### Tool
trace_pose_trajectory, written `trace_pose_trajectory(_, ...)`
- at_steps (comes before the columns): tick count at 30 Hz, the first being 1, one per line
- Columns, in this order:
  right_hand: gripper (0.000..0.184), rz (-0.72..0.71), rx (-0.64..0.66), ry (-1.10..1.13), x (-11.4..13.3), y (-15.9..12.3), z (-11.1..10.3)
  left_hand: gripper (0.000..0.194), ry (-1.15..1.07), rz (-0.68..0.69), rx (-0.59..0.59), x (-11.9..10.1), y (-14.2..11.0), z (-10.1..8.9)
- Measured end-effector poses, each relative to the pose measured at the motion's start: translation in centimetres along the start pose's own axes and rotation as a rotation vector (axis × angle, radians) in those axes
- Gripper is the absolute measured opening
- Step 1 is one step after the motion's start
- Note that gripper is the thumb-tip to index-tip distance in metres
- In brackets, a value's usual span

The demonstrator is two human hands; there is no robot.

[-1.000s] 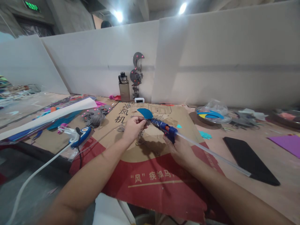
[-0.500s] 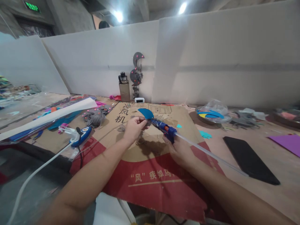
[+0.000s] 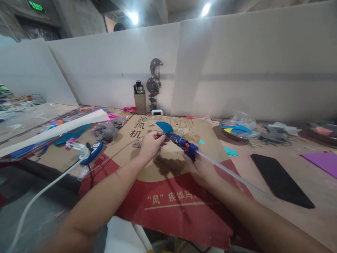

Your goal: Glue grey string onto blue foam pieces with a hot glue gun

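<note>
My right hand is wrapped round a blue hot glue gun, with a long clear glue stick trailing from its back end. Its nozzle points left, at a curved blue foam piece. Pinched between finger and thumb, the blue foam piece stays in my left hand, above a cardboard sheet. Whether the nozzle touches the piece I cannot tell. Grey string hangs below my left fingers onto the cardboard.
Behind stand a bottle and a hanging grey crescent ornament against a white partition. A black phone-like slab and a bowl of foam pieces lie right. Left are a power strip with cable and a yarn bundle.
Hardly anything differs. Both hands, the blue foam piece and the glue gun keep nearly the same place; the whole view has shifted very slightly.
</note>
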State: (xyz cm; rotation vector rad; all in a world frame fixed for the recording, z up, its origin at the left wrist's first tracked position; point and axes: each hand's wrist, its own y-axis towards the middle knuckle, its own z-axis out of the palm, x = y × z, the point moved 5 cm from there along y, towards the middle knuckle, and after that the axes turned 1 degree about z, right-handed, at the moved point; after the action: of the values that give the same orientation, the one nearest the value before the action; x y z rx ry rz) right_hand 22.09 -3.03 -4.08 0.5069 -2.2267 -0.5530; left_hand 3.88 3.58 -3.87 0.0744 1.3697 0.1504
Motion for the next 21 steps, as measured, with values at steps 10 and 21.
trace_pose_trajectory(10, 0.04, 0.043, -0.005, -0.053, -0.33, -0.11, -0.25, 0.018, 0.048, 0.028, -0.032, -0.5, 0.2, -0.33)
trace_pose_trajectory(21, 0.036, 0.096, -0.019, -0.059, -0.78, 0.06, -0.48, 0.022, -0.041, 0.026, -0.031, -0.58, 0.31, -0.59)
